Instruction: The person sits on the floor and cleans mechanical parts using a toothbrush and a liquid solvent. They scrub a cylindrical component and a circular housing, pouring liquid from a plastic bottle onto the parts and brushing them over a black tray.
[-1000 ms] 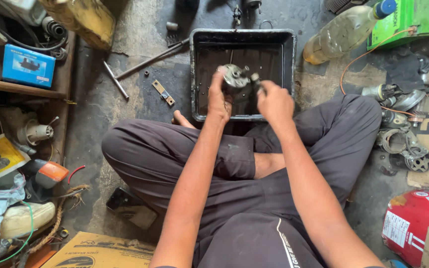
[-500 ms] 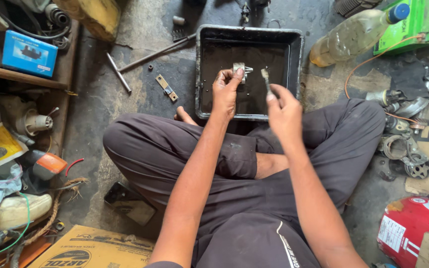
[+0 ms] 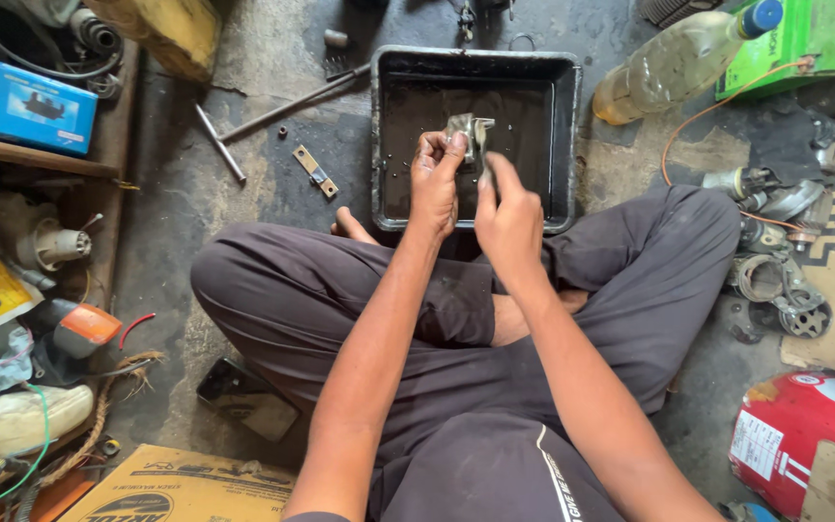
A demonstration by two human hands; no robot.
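We sit cross-legged on the floor [image 3: 195, 193] and look down at our two hands. Our left hand [image 3: 437, 184] is closed around a small grey metal part [image 3: 464, 130]. The fingers curl over it and pinch it tight. Our right hand [image 3: 506, 217] is just beside the left one. Its fingers are pressed together on a thin stick-like tool [image 3: 486, 159]. We cannot tell what kind of tool it is. The tip of the tool touches the part.

Both hands are above a black tray [image 3: 379, 135]. The tray sits on the floor right in front of our legs. There is dark liquid in it. The part is held over the middle of the tray, not lying in it.

To the left of the tray lie a long rod [image 3: 287, 104], a short bar [image 3: 219, 143] and a small flat brass piece [image 3: 314, 170]. A blue box [image 3: 41, 108] rests on a shelf far to the left. To the right of the tray lies a plastic bottle [image 3: 674, 63] with a blue cap, and next to it a green box [image 3: 794, 39]. More metal parts [image 3: 775, 261] are heaped by our right knee. A red can [image 3: 794, 440] lies near the bottom right. A cardboard box [image 3: 186, 488] is at the bottom left.
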